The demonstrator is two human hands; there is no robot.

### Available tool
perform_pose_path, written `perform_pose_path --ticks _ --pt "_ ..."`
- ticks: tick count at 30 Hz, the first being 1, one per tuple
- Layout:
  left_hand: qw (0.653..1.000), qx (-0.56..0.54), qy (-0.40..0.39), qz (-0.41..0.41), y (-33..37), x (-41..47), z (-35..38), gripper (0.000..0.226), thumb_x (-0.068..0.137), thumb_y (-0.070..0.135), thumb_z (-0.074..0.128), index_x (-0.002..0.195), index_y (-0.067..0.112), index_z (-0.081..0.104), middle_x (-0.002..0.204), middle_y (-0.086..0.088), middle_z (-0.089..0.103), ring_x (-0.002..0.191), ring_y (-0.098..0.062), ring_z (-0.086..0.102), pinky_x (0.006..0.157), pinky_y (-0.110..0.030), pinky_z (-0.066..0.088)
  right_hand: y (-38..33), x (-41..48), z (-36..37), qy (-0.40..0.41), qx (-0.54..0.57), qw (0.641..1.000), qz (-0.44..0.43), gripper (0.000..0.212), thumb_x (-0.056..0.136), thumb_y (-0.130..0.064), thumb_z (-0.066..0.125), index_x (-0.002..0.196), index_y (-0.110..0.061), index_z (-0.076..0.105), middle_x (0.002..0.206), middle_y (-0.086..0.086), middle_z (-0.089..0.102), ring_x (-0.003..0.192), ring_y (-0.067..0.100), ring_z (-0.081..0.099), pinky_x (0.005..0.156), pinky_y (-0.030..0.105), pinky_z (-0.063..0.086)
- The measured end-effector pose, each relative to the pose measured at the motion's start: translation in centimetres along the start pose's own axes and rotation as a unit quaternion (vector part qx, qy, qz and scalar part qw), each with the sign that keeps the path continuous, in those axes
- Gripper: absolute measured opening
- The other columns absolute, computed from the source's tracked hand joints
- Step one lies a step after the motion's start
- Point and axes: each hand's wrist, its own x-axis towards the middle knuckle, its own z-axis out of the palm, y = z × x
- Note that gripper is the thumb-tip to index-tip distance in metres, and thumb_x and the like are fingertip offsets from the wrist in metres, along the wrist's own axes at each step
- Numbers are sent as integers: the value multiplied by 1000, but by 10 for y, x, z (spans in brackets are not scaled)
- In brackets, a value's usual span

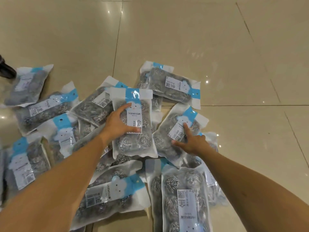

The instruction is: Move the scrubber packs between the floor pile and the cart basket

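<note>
Several clear plastic packets of steel wool scourers with blue and white labels lie in a loose pile on the floor. My left hand (119,122) rests palm down on an upright packet (133,143) in the middle of the pile, index finger and thumb spread over its label. My right hand (192,143) touches the tilted packet (164,131) just to the right, its index finger straight on the label and its thumb stretched left. The other right fingers are bent near that packet's right edge.
More packets lie around: one at the back (170,84), one near me on the right (185,201), one near me in the middle (110,193), several on the left (28,84). The floor is glossy beige tile (209,39). A dark shoe (5,69) shows at the left edge.
</note>
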Motion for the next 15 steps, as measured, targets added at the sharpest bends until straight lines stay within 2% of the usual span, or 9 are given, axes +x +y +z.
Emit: perform_pose_path --ticks 1,3,6,10,13,15 --pt "1000 -3 2 7 -3 9 1 101 48 13 92 135 32 45 127 6 48 119 -11 43 98 -25 37 -3 4 1 18 31 999 1 112 63 -87 40 144 -39 -19 142 19 43 132 43 31 109 47 27" --pt "1000 -2 -3 22 -3 22 2 99 49 13 91 135 32 45 128 5 50 119 -10 44 97 -24 38 -9 10 2 79 118 990 6 118 64 -73 64 148 -36 -10 136 22 42 127 41 33 107 43 27" --pt "999 -3 -17 35 -2 35 3 98 51 13 91 135 31 45 130 5 50 117 -7 43 95 -22 38 -15 20 3 143 288 947 13 125 52 -45 88 148 -39 9 128 20 40 122 38 38 106 44 33" --pt "999 -7 -17 40 -5 42 3 97 53 12 90 136 31 44 129 5 50 116 -8 43 93 -21 37 -12 28 3 120 394 911 -18 118 53 -25 91 148 -28 22 144 8 41 133 28 39 110 45 35" --pt "999 -13 -22 44 -7 45 2 97 53 13 90 136 31 44 133 4 49 120 -9 43 94 -22 36 -14 29 -2 75 454 887 -33 113 52 -16 90 146 -29 28 142 3 45 127 24 47 105 45 42" --pt "999 -13 -25 47 -7 44 2 97 54 13 90 137 31 43 135 3 48 118 -6 40 95 -21 34 -16 29 -5 52 464 883 -45 109 54 -10 89 145 -29 31 140 3 46 122 24 50 104 39 43"
